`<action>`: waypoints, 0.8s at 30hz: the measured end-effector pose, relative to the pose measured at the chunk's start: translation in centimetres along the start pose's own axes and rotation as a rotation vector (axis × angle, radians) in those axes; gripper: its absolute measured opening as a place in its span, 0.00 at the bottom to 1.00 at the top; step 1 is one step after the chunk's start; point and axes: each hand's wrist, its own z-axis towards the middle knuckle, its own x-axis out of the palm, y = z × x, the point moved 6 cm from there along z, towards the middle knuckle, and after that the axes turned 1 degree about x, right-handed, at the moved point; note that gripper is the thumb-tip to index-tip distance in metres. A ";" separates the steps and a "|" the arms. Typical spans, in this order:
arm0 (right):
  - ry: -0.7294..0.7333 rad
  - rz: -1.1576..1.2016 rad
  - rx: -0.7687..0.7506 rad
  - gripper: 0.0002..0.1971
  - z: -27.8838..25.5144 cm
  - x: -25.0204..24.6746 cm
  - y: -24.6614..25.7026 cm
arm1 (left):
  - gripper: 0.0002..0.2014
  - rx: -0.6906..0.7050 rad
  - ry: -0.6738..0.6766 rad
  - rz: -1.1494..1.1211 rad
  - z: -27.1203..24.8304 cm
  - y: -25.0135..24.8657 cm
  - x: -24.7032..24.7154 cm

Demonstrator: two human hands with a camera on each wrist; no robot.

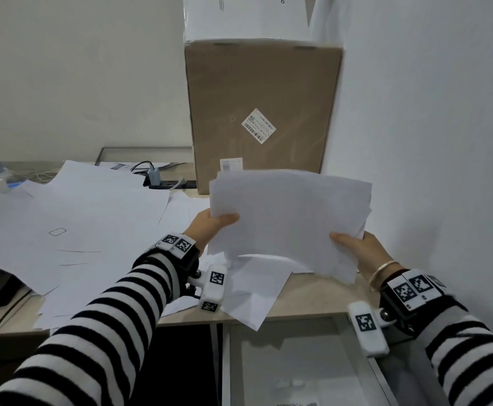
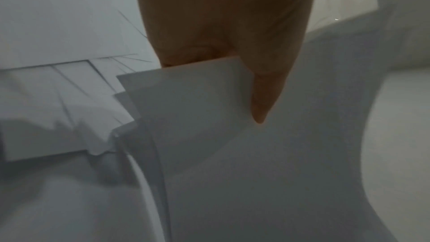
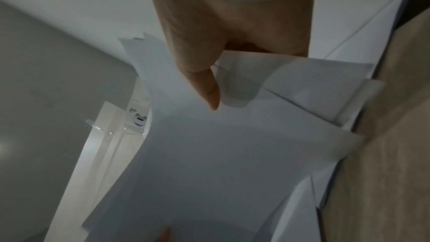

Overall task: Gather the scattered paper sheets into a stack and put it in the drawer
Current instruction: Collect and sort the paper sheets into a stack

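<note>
The table (image 1: 312, 300) carried a tall cardboard box (image 1: 262, 112) just beyond the grips and loose paper sheets (image 1: 72, 224) spread well off to the left hand's side. Below the right hand, the drawer (image 1: 303, 361) stood open. Both grips held an uneven paper stack (image 1: 289, 218) aloft: the left hand (image 1: 210, 227) pinched its near-left edge, the right hand (image 1: 362, 253) its near-right corner. To do this well, tap the splayed edges square against the table before adding sheets.
</note>
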 end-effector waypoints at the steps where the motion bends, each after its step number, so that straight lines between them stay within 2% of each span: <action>1: 0.017 -0.005 0.036 0.16 0.0 0.0 -0.6 | 0.27 -0.023 0.052 -0.018 -0.3 0.7 0.2; 4: -0.004 0.002 0.080 0.16 -0.2 0.0 -2.0 | 0.28 -0.063 0.137 -0.007 -1.3 2.5 0.9; 6: -0.053 0.057 0.077 0.16 -0.1 0.1 -2.2 | 0.29 -0.042 0.088 0.022 -1.0 2.8 0.9; 8: -0.080 0.081 0.056 0.15 0.0 0.4 -1.9 | 0.30 -0.026 -0.030 0.029 -0.4 2.3 0.6; 10: -0.101 0.062 0.019 0.10 0.0 0.4 -1.0 | 0.24 -0.002 -0.117 0.006 -0.1 1.2 0.4; 13: -0.096 0.049 -0.034 0.03 0.3 -0.3 0.0 | 0.16 0.020 -0.105 -0.052 0.2 -0.1 0.1; 14: -0.090 0.050 -0.028 0.05 0.3 -0.5 -0.1 | 0.17 0.025 -0.085 -0.054 0.0 -0.2 0.0; 18: -0.016 0.031 0.070 0.22 0.1 -0.5 -1.9 | 0.27 -0.004 0.009 -0.038 -0.5 1.7 0.0; 21: 0.017 0.037 0.080 0.34 -0.2 0.1 -2.3 | 0.28 -0.020 0.007 -0.103 -0.7 2.7 0.3; 22: 0.018 0.042 0.076 0.33 -0.2 0.4 -2.2 | 0.27 -0.011 -0.008 -0.114 -0.7 2.6 0.4; 24: 0.019 0.083 0.070 0.24 -0.3 0.8 -1.8 | 0.26 0.015 -0.027 -0.116 -0.5 2.1 0.6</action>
